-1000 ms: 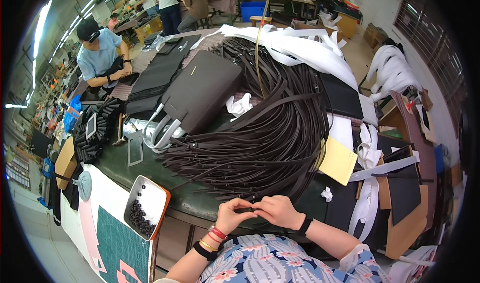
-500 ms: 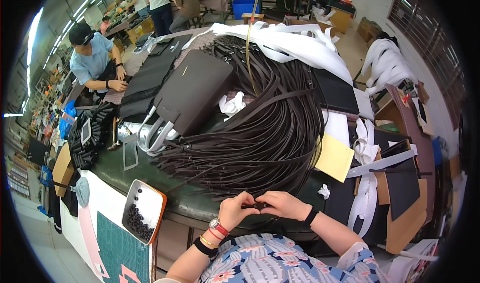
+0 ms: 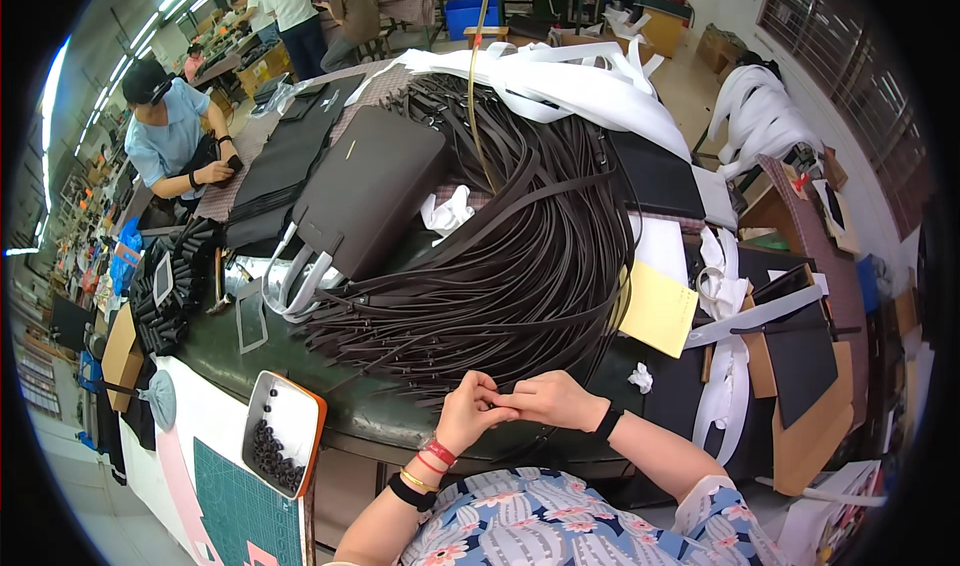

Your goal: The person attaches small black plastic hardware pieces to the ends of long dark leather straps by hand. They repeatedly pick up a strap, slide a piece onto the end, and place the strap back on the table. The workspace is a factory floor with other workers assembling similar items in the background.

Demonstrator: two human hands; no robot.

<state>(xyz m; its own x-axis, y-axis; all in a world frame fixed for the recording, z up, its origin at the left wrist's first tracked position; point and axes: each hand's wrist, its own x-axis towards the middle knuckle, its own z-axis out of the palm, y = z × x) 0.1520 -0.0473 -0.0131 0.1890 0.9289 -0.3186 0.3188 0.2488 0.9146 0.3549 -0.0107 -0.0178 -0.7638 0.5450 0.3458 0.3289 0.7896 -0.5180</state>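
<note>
My left hand [image 3: 469, 411] and my right hand [image 3: 556, 402] meet at the near edge of the strap pile, fingertips pinched together. Whatever they hold is almost wholly covered by the fingers; a dark strip shows just below my right hand. Beyond them, a large heap of dark brown straps [image 3: 520, 256] fans across the table, with small fittings near many strap ends. To the left, an orange-sided white tray [image 3: 311, 406] contains many small black rings [image 3: 275, 456].
A dark brown handbag [image 3: 372, 181] with pale handles lies behind the straps. White strips [image 3: 560, 81], a yellow paper pad [image 3: 657, 311] and cardboard [image 3: 815, 421] lie right. A green cutting mat [image 3: 245, 501] is near left. A co-worker [image 3: 175, 131] works at the far left.
My fingers have drawn closer together and now cover the small dark piece seen between them before. The view has shifted slightly, and the co-worker's hands have moved.
</note>
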